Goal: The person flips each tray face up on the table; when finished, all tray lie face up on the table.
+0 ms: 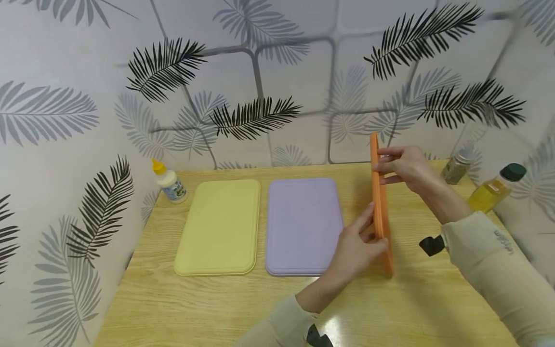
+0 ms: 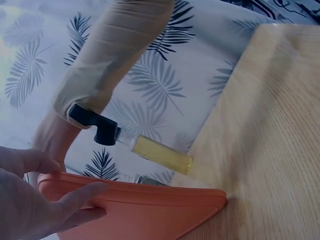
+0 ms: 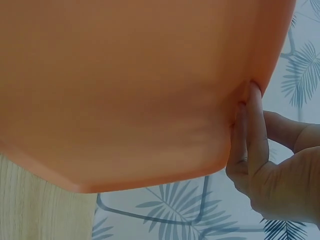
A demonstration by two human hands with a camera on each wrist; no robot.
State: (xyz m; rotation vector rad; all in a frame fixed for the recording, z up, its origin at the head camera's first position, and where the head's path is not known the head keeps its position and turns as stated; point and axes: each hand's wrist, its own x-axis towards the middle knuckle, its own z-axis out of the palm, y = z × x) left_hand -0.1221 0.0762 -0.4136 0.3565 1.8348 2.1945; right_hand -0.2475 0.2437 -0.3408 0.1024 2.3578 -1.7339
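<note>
An orange cutting board (image 1: 378,202) stands on edge, nearly upright, at the right of the table. My left hand (image 1: 353,248) grips its near part, with fingers on the left face and thumb at the edge. Farther back, my right hand (image 1: 407,166) pinches the board by its upper edge. In the right wrist view, the right fingers (image 3: 256,130) press on the board's broad face (image 3: 125,95). A purple cutting board (image 1: 303,226) lies flat to the left, and a yellow cutting board (image 1: 218,226) lies flat beyond it.
A white glue-like bottle with an orange cap (image 1: 171,182) stands at the back left. At the right edge are a small spice jar (image 1: 457,166) and a bottle of yellow liquid (image 1: 494,190). Leaf-patterned cloth (image 1: 286,82) rises behind the wooden table (image 1: 173,308).
</note>
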